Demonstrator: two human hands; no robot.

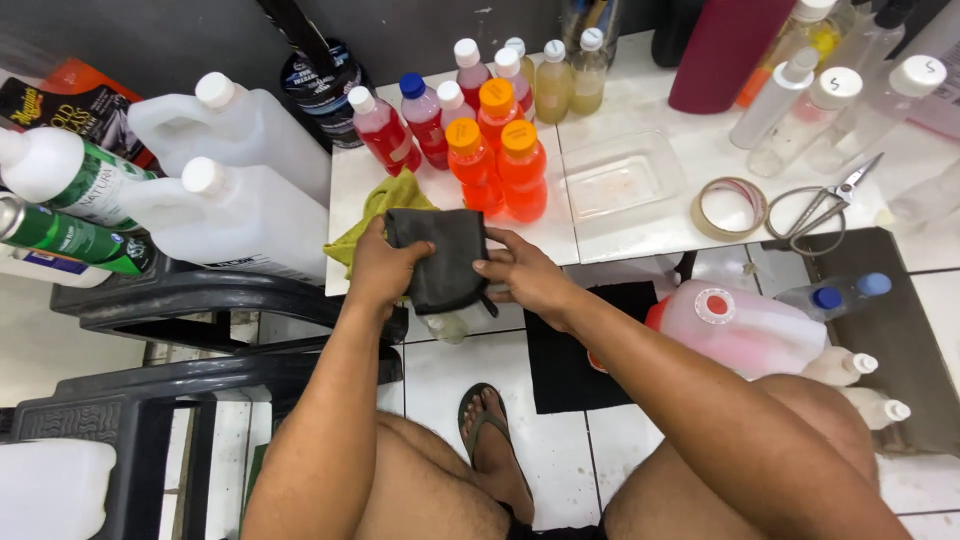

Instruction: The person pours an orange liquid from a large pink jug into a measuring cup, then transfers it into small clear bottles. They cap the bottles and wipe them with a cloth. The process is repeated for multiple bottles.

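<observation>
Below orange-capped bottles (497, 160), both hands' grip, left (380, 268) and right (525, 275), holds dark cloth (440, 255).

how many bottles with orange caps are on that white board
3, clustered behind the dark cloth: one front left, one front right, one behind them. Others could be hidden in the group.

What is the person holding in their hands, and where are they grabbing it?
Both hands hold a dark grey cloth wrapped around a small clear bottle. The left hand grips its left edge, the right hand its right edge, fingers pressing the side.
</observation>
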